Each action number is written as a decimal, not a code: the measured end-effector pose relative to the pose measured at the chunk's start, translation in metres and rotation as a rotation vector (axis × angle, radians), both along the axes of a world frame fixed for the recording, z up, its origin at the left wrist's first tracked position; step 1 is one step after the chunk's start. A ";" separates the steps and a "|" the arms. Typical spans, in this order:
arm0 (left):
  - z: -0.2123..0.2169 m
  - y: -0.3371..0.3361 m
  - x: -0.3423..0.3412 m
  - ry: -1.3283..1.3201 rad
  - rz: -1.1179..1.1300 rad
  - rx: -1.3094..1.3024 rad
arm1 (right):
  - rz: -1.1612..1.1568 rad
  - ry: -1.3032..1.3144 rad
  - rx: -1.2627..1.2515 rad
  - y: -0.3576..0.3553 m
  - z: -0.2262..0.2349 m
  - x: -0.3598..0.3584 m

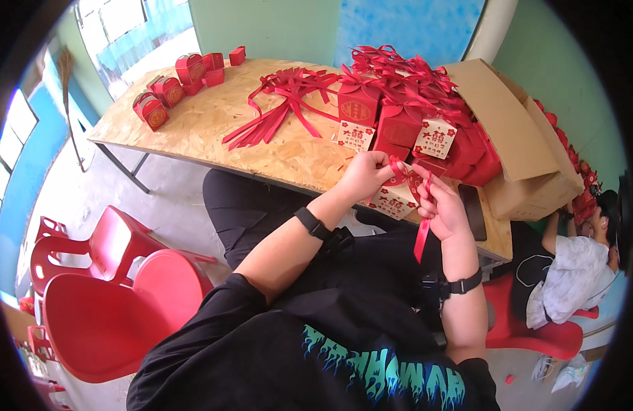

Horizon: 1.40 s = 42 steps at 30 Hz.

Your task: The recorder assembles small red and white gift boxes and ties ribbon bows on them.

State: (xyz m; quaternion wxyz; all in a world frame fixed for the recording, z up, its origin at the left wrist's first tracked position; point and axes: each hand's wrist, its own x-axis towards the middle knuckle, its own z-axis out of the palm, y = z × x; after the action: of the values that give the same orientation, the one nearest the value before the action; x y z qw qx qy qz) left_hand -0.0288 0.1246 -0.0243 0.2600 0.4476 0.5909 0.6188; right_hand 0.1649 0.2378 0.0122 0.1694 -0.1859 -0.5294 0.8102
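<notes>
My left hand (364, 175) pinches a loop of red ribbon at the top of a small gift box. Close beside it, my right hand (441, 205) is closed on the same red ribbon (422, 240), whose tail hangs down below the fingers. Under both hands is the gift box (393, 203), with a white and red printed card on its front. My fingers cover much of its top, so I cannot tell how the ribbon is looped there.
Beyond my hands, ribboned red gift boxes (402, 127) are heaped beside an open cardboard box (511, 123). Loose red ribbons (282, 103) and several red boxes (167, 91) lie farther left on the wooden table (200, 123). Red chairs (100, 322) stand left; another person (573, 274) sits right.
</notes>
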 end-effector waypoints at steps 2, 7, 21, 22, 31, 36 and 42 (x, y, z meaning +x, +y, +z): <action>-0.011 0.002 -0.007 -0.046 0.024 0.037 | 0.026 0.032 -0.057 0.002 -0.001 -0.001; -0.016 0.001 -0.007 -0.268 0.039 0.022 | 0.104 0.084 -0.209 0.015 -0.012 0.004; -0.020 -0.006 -0.011 0.083 0.246 0.165 | 0.268 -0.371 0.275 0.020 0.010 0.032; -0.017 -0.006 -0.009 0.082 0.244 0.165 | 0.371 -0.356 0.243 0.019 0.011 0.031; 0.003 -0.003 -0.008 0.547 0.353 -0.031 | 0.322 0.176 0.000 0.002 -0.005 0.013; 0.016 0.000 0.000 0.587 0.352 0.109 | 0.046 0.128 0.099 0.004 -0.003 -0.002; 0.008 0.007 0.006 0.554 0.511 0.378 | -0.092 0.018 0.255 -0.011 0.008 -0.018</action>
State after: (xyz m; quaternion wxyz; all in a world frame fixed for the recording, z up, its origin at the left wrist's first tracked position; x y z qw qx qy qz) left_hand -0.0224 0.1320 -0.0158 -0.1570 0.4760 0.6064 0.6172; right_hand 0.1465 0.2270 0.0205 0.2333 -0.1796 -0.6176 0.7293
